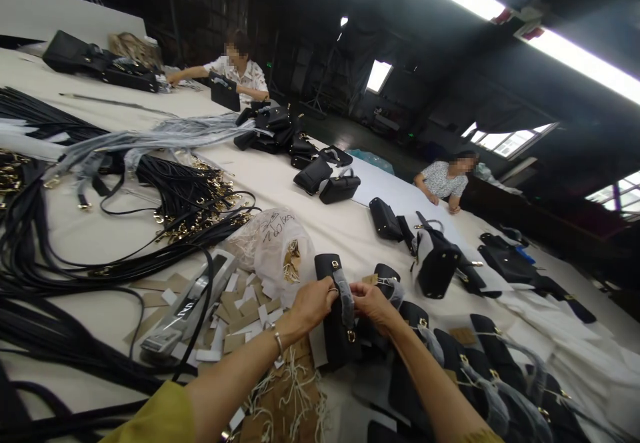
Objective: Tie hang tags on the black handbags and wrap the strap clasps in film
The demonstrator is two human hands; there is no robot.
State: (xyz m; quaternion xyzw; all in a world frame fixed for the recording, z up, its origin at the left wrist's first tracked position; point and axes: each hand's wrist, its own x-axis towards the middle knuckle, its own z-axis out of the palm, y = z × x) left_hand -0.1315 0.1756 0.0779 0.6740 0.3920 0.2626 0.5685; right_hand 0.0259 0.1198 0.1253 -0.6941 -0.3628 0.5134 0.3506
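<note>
The left hand (316, 301) and right hand (374, 304) are shown with fingers curled, nearly closed, on the wrapped handle (345, 299) of a black handbag (334, 348), held at the surface (273, 188). Brown tags (280, 399) are heaped between the forearms; black straps (167, 196) are piled leftward. Two people (241, 75) are seen beyond.

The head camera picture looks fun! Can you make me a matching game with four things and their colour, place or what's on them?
1. Handbag between the left hand and right hand
2. Bracelet
3. See-through plastic bag
4. Left sleeve

A. Yellow-green
B. Handwriting on it
C. Black
D. Around the left wrist

Pairs: 1-C, 2-D, 3-B, 4-A
</note>
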